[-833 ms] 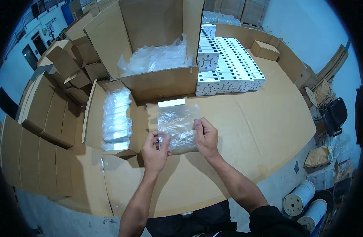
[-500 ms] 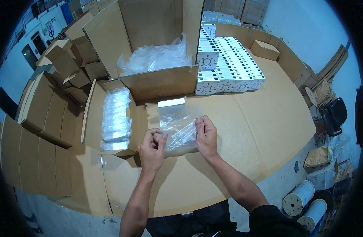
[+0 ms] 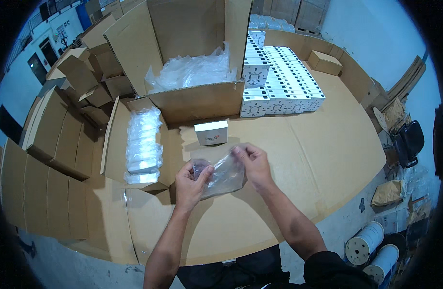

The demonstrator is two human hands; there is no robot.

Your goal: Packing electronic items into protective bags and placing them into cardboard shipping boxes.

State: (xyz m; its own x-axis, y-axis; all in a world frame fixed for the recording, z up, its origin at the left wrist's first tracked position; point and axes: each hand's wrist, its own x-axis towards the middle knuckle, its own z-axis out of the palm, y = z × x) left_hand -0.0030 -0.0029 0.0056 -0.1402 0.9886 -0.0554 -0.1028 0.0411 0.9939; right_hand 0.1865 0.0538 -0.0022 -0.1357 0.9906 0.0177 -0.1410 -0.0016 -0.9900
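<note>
Grip: the left hand (image 3: 191,179) pinches one edge of a clear plastic bag (image 3: 222,174) between thumb and fingers; the right hand (image 3: 252,163) is clamped on the opposite upper edge, so both hands are closed on the film.
Bag position: held just above the cardboard-covered table (image 3: 289,159), in front of the person, slack between the 2 hands.
Handling: the bag looks very light, soft and crinkly, probably slippery; it should collapse if held by 1 corner only, so the rim edges are the best places to hold.
Contents: something small may sit in the left corner, but I cannot tell what.
Nearest thing: 1 small white box (image 3: 211,132) stands on the table just beyond the bag, apart from it.
Left side: an open flat carton (image 3: 113,144) holds a row of bagged pieces (image 3: 143,144).
Behind: a large open carton (image 3: 197,98) is filled with loose clear bags (image 3: 192,72).
Right rear: stacked white boxes (image 3: 279,86) in rows.
In the way: only the small white box sits near the hands.
</note>
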